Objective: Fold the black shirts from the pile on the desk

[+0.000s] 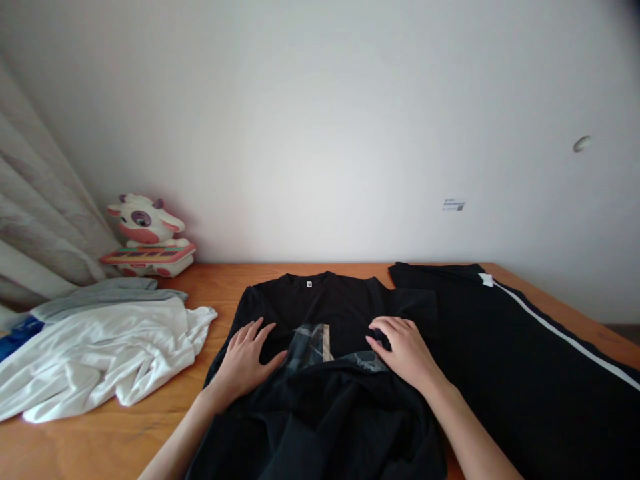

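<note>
A black T-shirt [345,297] with a printed front lies on the wooden table, its collar toward the wall. The lower part is bunched in folds nearer to me. My left hand [246,357] rests on the shirt's left side, fingers spread and thumb pointing inward at the print. On the other side, my right hand [403,347] touches the shirt near the right end of the print, its fingers curved and apart from the thumb. Neither hand visibly grips the cloth.
Black trousers [520,360] with a white side stripe lie at the right. White clothing [125,347] is heaped at the left, grey cloth [110,290] behind it. A cow toy piano [150,237] stands by the curtain [45,180]. The wooden table [100,440] meets the wall.
</note>
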### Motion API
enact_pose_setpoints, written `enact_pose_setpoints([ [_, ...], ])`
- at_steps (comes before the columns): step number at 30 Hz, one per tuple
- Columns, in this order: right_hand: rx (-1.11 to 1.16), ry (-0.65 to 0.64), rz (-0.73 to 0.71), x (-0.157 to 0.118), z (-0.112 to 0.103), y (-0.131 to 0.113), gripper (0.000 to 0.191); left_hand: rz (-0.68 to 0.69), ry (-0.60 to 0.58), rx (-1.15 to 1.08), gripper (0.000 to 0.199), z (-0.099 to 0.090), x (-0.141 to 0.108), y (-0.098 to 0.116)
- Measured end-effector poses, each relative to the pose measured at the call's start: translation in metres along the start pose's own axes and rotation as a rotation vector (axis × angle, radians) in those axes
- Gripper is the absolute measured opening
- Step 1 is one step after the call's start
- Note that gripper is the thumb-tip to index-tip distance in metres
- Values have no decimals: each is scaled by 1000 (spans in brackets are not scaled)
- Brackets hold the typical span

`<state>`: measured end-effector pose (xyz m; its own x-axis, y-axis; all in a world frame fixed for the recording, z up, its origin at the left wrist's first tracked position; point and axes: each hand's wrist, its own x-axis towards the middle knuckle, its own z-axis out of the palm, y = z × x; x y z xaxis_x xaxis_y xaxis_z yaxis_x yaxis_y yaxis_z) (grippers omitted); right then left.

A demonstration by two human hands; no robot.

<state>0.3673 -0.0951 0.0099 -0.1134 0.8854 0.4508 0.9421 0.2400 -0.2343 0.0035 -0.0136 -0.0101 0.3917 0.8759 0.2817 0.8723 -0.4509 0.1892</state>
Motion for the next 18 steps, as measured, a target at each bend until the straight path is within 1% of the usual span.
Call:
enact_pose_setpoints([
  [1, 7, -8, -10, 0, 3, -4, 26, -33, -31, 35, 74, 1, -1, 2],
  [3, 11, -53, -5, 0, 13, -13, 36, -76, -92, 78, 77, 1, 0, 7],
  [5, -24, -144, 71, 0, 27, -19, 50, -94, -137, 97, 75, 0, 2, 11],
  [7, -86, -253, 178, 4, 41, -22, 67, -101, -161, 112, 72, 0, 7, 13],
  [8, -111, -304, 226, 7, 47, -22, 72, -101, -166, 118, 71, 0, 9, 13],
  [10, -130, -383, 286, 14, 54, -20, 75, -101, -164, 128, 71, 2, 15, 12],
  [12, -131, -429, 321, 24, 56, -17, 74, -103, -148, 133, 69, 6, 21, 10],
  [15, -143, -453, 332, 38, 54, -8, 75, -107, -114, 132, 67, 14, 32, 7],
  [18, -141, -454, 324, 49, 55, 6, 74, -116, -113, 136, 67, 18, 43, 6],
])
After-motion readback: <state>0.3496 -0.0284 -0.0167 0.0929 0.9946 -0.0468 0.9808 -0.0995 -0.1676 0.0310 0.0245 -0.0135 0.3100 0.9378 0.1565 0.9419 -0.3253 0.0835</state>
